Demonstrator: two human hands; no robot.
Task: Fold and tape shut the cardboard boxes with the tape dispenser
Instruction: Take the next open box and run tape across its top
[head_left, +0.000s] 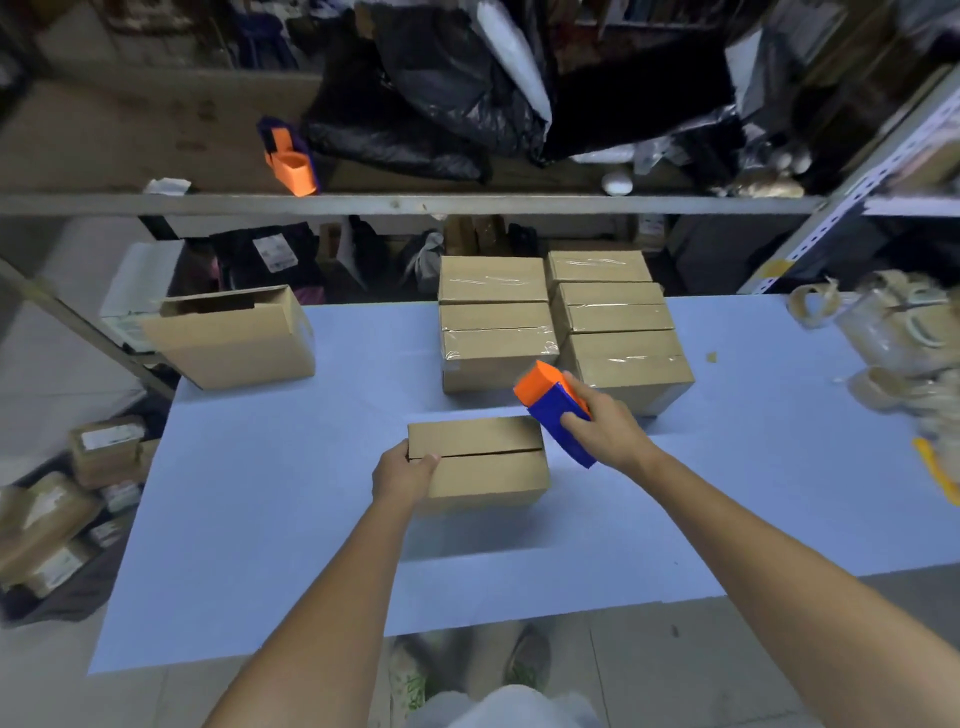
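My left hand (402, 475) clasps the cardboard box (483, 483). My right hand (605, 428), clenching the tape dispenser (550, 408), hovers at its seam's (478, 453) right end.

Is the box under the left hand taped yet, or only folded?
Folded shut, not taped. The box has flaps meeting at a bare dark seam, without the glossy film on the stacked boxes. The dispenser is held beside it.

Both forearms are bare from the near edge of the pale blue rectangular table top (260, 519) to the left hand (405, 475) and right hand (602, 426). Below that edge show a pale grey fabric garment (498, 706) and blurred footwear (527, 657) with greenish patches.
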